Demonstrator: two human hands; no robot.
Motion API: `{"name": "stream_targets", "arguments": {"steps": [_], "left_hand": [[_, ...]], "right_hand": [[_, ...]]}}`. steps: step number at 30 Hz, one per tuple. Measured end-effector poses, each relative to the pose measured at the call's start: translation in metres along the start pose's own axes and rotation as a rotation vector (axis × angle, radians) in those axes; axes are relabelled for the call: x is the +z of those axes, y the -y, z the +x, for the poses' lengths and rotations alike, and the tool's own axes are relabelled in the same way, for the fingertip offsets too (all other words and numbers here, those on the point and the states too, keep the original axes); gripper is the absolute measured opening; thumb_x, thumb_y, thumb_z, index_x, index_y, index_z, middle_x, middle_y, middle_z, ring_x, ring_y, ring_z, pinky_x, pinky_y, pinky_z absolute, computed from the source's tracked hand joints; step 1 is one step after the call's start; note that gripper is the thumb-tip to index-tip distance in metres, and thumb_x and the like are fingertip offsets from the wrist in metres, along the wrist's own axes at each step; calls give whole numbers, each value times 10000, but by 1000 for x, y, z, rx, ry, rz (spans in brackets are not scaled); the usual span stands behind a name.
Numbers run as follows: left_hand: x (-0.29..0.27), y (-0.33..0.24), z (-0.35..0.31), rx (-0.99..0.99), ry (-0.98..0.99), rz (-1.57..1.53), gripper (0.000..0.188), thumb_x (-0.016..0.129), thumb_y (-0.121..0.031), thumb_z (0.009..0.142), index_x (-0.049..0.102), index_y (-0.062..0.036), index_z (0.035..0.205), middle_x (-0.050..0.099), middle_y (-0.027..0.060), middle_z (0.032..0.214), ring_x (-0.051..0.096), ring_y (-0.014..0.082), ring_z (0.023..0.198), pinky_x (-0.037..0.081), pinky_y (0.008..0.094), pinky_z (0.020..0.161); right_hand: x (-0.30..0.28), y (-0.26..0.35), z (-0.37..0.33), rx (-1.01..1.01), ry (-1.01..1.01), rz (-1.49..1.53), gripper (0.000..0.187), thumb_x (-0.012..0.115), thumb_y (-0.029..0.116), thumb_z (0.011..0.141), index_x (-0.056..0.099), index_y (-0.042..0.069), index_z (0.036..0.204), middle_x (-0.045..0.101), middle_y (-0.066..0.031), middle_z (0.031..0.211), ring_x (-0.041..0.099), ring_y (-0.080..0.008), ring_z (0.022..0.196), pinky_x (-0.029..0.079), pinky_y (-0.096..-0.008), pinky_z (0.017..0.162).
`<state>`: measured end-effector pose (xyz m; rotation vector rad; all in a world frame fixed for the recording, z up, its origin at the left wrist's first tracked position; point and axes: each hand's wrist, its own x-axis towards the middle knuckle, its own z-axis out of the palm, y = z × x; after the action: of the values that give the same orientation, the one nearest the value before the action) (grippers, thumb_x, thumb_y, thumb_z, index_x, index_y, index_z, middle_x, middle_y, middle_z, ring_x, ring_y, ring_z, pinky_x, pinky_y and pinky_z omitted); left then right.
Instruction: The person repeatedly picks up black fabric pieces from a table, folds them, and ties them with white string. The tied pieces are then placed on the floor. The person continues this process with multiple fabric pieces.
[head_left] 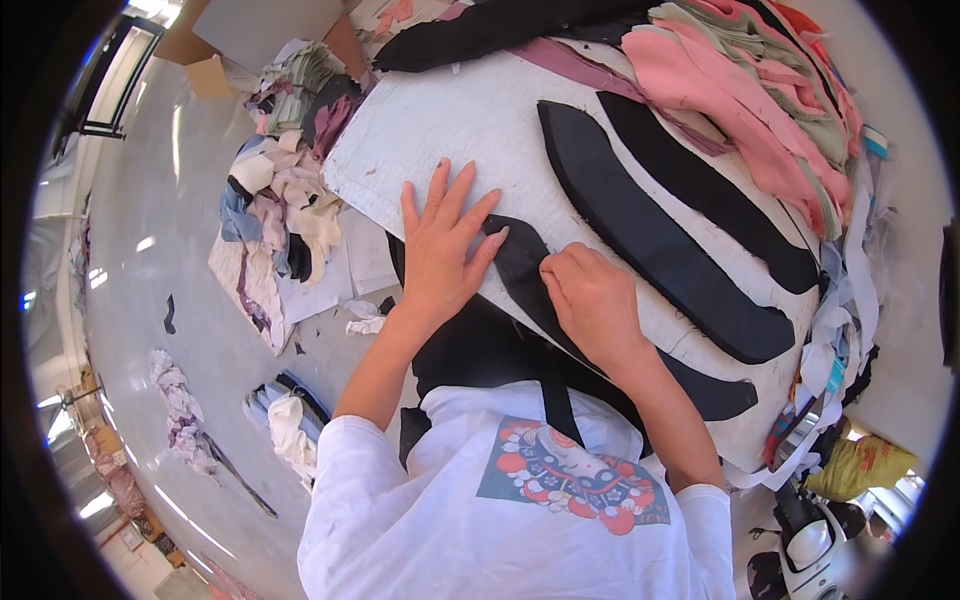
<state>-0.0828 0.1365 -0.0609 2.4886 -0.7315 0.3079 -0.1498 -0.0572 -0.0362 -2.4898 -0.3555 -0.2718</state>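
Observation:
A long, curved piece of black fabric (522,262) lies along the near edge of the white tabletop (400,130). My left hand (438,245) rests flat at its left end, fingers spread and thumb tip by the fabric's edge. Closed in a pinch, my right hand (595,305) bears on the middle of the same piece; its fingertips are partly hidden. The fabric comes out again beyond my right wrist. Farther off lies a thick, curved stack of black fabric pieces (660,240), with a narrower black fabric strip (710,190) beside it.
Pink and green fabric layers (720,100) are heaped at the far right. A black fabric bundle (480,35) and a mauve strip (580,68) lie along the back. Pale strips (845,290) hang off the right edge. Cloth scraps (290,190) lie low at left, beyond the table edge.

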Motion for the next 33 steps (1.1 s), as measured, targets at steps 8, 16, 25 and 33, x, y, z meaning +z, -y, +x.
{"name": "stream_targets", "arguments": {"steps": [8, 16, 25, 33], "left_hand": [[-6, 2, -3, -62, -32, -17, 454, 701, -190, 864, 611, -94, 1299, 480, 142, 1463, 333, 356, 1438, 157, 588, 1162], [-7, -12, 32, 12, -189, -205, 333, 691, -110, 880, 661, -76, 1210, 589, 110, 1368, 410, 332, 1406, 232, 541, 1158], [-8, -39, 83, 87, -274, -427, 292, 726, -53, 829, 701, -66, 1119, 659, 117, 1232, 503, 351, 1318, 365, 476, 1081], [7, -65, 115, -41, -194, -653, 256, 714, -67, 862, 698, -41, 1116, 704, 101, 1114, 636, 248, 1111, 481, 355, 953]], "right_hand": [[-58, -40, 49, 152, -163, 133, 77, 698, 74, 839, 678, 15, 885, 658, -95, 761, 643, -215, 652, 496, -320, 611], [-50, -131, 104, 207, -135, -196, 143, 727, 113, 794, 686, 13, 888, 671, -147, 815, 658, -327, 769, 510, -417, 706], [-53, -145, 97, 118, -132, -134, 124, 638, 115, 867, 694, 13, 909, 694, -153, 894, 665, -339, 833, 511, -417, 737], [-72, -146, 96, 171, -84, 53, 140, 650, 147, 857, 703, 21, 888, 702, -141, 877, 664, -329, 824, 514, -403, 736]]}}
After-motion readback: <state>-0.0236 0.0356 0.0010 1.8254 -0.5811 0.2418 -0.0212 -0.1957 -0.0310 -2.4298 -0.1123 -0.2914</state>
